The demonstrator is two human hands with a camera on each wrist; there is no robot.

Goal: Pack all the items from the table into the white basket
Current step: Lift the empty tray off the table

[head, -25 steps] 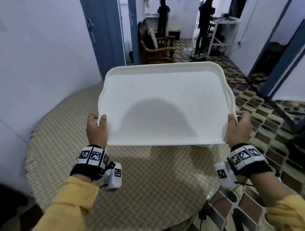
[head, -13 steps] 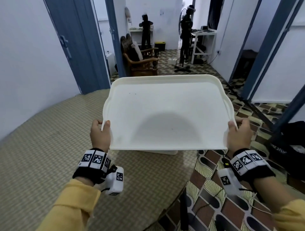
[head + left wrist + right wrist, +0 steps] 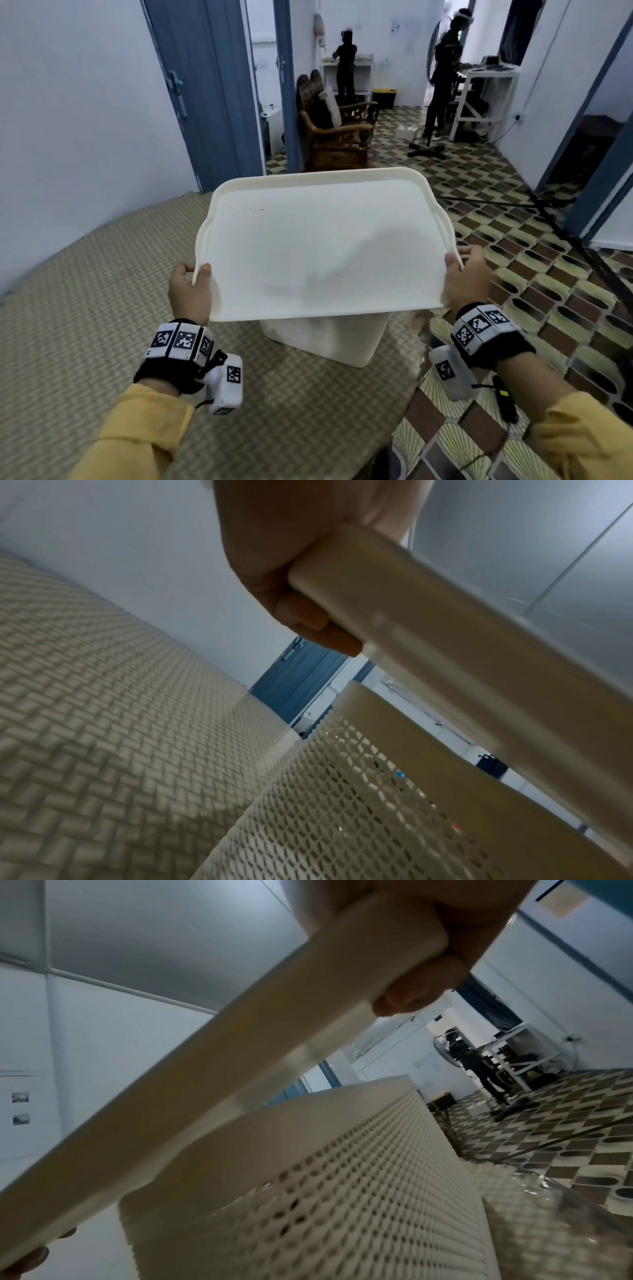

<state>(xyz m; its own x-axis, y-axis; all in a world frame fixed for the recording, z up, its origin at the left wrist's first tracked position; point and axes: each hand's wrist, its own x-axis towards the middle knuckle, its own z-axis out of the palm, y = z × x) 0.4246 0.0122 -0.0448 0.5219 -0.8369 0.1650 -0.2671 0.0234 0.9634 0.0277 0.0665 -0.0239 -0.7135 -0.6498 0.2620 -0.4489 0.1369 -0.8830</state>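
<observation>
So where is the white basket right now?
In the head view the white basket stands on the table near its right edge, mostly hidden beneath the tray.

Yellow sleeves (image 3: 137, 421), black wristbands (image 3: 164, 371) bearing square-coded white tiles, and white wrist cameras (image 3: 224, 383).

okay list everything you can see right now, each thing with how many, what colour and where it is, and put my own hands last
Lid: one, white, held up above the basket, near edge gripped at both corners.
Basket: one, white, perforated walls, on the table under the lid; small blue and red things show through the mesh, too small to identify.
Table: one, round, tan woven-pattern top.
Armchair: one, brown wood, beyond the table near the doorway.
Doors: blue, in the left wall.
People: two, dark clothes, standing in the far room.
Floor: patterned tiles, right of the table.
Left hand: grip on the lid's near left corner.
Right hand: grip on the near right corner.
</observation>
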